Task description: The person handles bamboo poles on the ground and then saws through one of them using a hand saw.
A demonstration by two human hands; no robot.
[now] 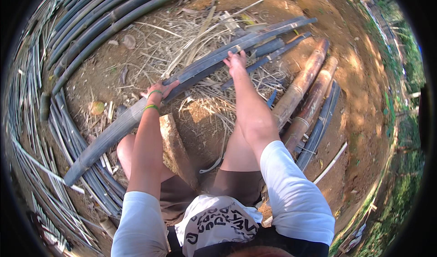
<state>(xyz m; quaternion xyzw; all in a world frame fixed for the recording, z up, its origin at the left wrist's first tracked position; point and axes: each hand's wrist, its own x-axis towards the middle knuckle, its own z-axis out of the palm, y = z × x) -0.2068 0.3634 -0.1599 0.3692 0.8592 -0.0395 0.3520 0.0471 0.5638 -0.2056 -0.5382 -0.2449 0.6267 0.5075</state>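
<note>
Midway along a grey bamboo pole, the left hand lies across it with fingers and thumb spread wide, two green bands at the wrist. Further up, it's the right hand at the near edge of the split section, fingers a little bent; whether it grips, I can't tell! That pole slants from lower left to upper right, whole and round at the near end, opened into long lengths beyond the left hand. Pale fibres litter the soil under and around it. Between the knees, look, a rough wooden block. Off to the right, two brown bamboo poles lie side by side, dark strips next to them. Long grey poles sweep across the upper left, and thin lengths crowd the lower left.
</note>
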